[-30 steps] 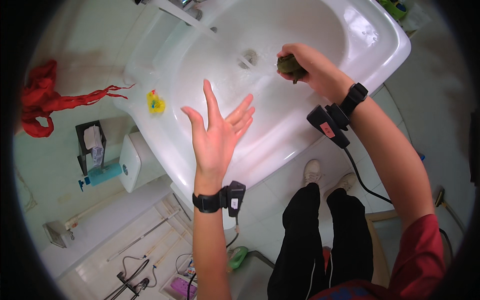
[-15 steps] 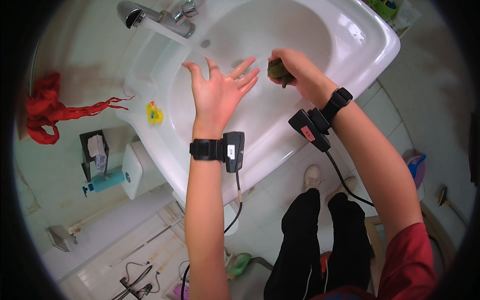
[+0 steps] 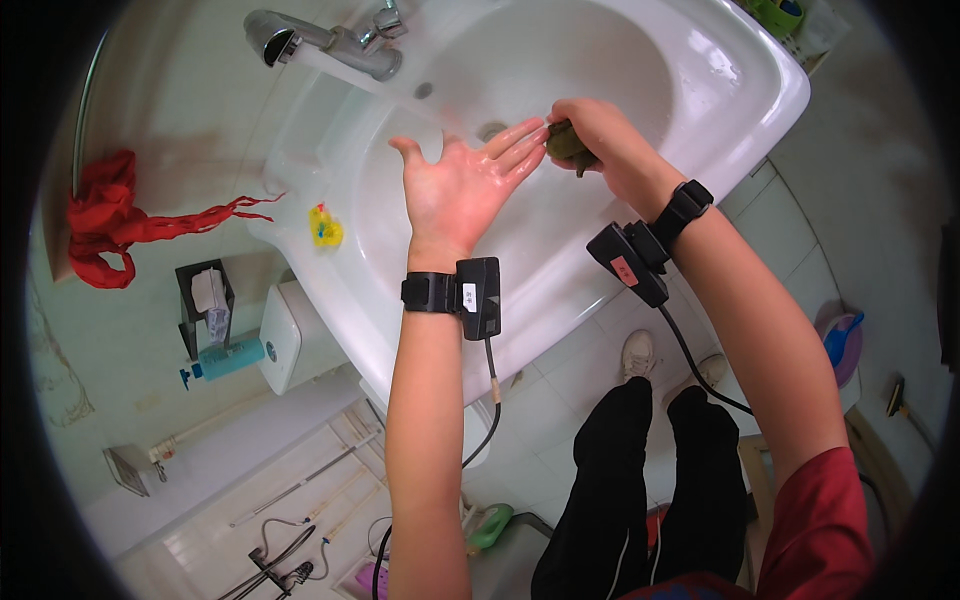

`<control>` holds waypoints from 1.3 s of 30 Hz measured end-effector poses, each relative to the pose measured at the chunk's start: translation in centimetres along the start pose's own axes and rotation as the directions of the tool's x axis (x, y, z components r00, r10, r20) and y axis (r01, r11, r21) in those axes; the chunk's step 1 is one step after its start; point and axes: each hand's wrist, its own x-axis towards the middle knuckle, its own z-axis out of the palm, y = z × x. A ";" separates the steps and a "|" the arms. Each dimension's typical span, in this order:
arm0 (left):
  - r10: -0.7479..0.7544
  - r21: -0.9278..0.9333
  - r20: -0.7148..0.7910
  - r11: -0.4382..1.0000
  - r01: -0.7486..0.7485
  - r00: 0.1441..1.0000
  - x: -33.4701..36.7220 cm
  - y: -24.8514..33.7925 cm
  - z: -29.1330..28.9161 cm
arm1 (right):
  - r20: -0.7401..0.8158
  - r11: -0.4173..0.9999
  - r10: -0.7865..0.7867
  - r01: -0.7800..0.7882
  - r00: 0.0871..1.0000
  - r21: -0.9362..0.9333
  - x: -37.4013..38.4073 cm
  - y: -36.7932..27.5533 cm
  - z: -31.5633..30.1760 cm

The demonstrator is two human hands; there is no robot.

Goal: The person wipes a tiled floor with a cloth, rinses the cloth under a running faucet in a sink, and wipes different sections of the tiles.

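Over the white washbasin [image 3: 355, 300], my left hand [image 3: 465, 190] is spread open, palm up, its skin wet and shiny. Water runs from the chrome faucet [image 3: 315, 40] toward its fingers. My right hand [image 3: 610, 145] is closed around a dark olive-green rounded object [image 3: 568, 147] with a small stub at its lower edge; its exact kind does not show. The left fingertips reach right beside this object; I cannot tell whether they touch it. The drain [image 3: 490, 131] shows just beyond the left fingers.
A yellow decoration [image 3: 325, 227] is on the basin's left rim. Red cloth [image 3: 105, 220] hangs at the far left, above a tissue holder [image 3: 210, 300] and a blue pump bottle [image 3: 228, 360]. Cables trail from both wrist devices. A purple basin [image 3: 848, 350] stands at the right.
My left hand has moved right, closer to the green object, and its fingers now point at it. The right hand keeps its hold. The whole view has shifted slightly.
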 end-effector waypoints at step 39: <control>0.010 0.096 -0.166 0.995 0.006 0.986 7.0 1.9 -3.5 | -0.091 0.998 -0.054 0.055 0.994 0.010 -0.7 -0.5 0.6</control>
